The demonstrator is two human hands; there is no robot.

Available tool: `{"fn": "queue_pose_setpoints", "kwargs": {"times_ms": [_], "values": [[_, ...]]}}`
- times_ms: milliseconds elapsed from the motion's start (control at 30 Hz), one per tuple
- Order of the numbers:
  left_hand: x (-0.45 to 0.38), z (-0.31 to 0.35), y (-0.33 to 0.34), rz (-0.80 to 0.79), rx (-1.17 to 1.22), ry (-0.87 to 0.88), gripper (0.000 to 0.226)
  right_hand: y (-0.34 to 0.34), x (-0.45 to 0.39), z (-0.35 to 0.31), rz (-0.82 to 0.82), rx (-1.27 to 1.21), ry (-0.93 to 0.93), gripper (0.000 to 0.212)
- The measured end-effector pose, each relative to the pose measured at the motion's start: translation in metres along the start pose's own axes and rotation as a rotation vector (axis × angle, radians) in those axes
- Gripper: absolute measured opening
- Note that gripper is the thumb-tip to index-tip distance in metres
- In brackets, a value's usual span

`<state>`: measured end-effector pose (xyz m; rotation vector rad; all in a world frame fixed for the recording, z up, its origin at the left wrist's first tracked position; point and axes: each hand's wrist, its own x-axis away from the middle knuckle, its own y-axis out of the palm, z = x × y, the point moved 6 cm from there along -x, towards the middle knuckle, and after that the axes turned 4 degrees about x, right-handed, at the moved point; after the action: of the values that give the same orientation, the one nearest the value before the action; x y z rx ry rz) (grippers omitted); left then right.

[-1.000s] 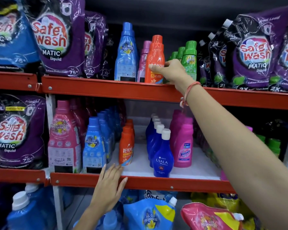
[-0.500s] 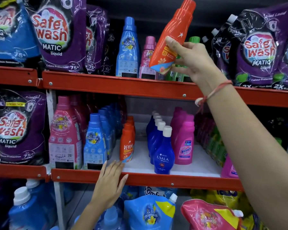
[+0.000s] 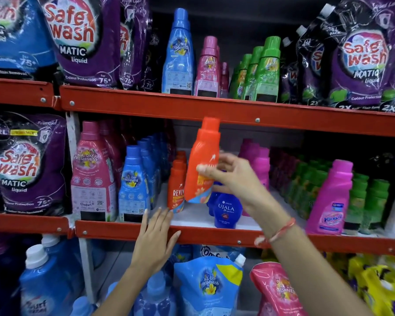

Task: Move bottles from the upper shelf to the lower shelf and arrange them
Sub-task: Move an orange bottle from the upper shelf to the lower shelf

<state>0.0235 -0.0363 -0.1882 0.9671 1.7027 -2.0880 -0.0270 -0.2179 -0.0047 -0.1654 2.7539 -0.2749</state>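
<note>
From the head camera, the right hand (image 3: 234, 176) grips an orange bottle (image 3: 203, 163) around its lower body, holding it tilted slightly and clear of the shelf board, in front of the lower shelf (image 3: 192, 234) opening. Its cap overlaps the red edge of the upper shelf (image 3: 146, 106) above the hand. Just left of the hand stands a row of orange Revive bottles (image 3: 177, 188); directly beneath and behind the fingers sits a dark blue Ujala bottle (image 3: 226, 208). The left hand (image 3: 155, 238) lies flat, fingers spread, holding nothing, on the lower shelf's front lip, below and left of the held bottle.
</note>
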Motion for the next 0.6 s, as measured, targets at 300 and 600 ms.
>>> {"fn": "queue_pose_setpoints", "kwargs": {"times_ms": [300,600], "values": [[-0.003,-0.001,0.008,-0.005,-0.070,-0.041,0.077,0.033,-0.031,0.113,0.145,0.219,0.087,0.056],[-0.005,0.000,0.007,0.017,-0.074,-0.044,0.078,0.044,-0.046,0.134,0.151,0.183,0.145,0.063]]}}
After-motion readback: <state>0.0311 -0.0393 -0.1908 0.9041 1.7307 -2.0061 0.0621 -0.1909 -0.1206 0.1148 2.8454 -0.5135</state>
